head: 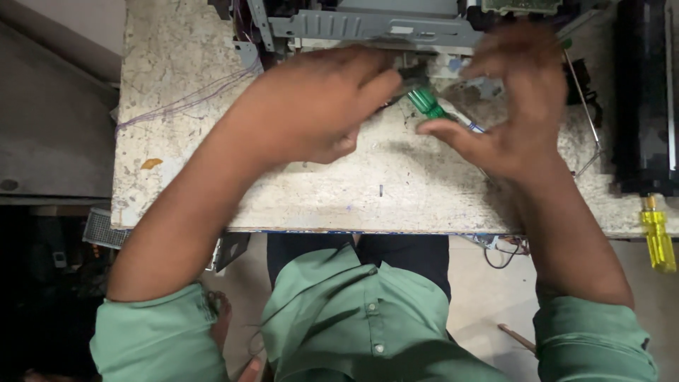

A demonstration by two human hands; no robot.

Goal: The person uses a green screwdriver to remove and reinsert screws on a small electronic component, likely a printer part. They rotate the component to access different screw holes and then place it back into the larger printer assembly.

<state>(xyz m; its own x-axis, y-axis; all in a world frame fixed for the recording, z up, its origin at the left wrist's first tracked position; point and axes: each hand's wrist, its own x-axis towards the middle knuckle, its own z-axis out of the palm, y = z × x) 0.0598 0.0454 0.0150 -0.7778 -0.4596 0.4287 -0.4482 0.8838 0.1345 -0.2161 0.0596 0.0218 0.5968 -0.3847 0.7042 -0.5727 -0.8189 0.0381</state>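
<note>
My left hand [318,106] hovers over the worn white table [184,78], its fingers curled and reaching toward a green-handled screwdriver [426,103]. My right hand [513,99] is spread open just right of that handle, thumb tip close beneath it. The screwdriver lies tilted between both hands; whether either hand grips it is unclear because of motion blur. Beyond the hands stands a grey metal chassis [375,27] of an opened machine.
A yellow-handled screwdriver [657,237] hangs over the table's right front edge beside a long black unit [643,99]. Thin purple wires [184,102] trail left from the chassis. A thin metal rod [583,95] lies right of my right hand.
</note>
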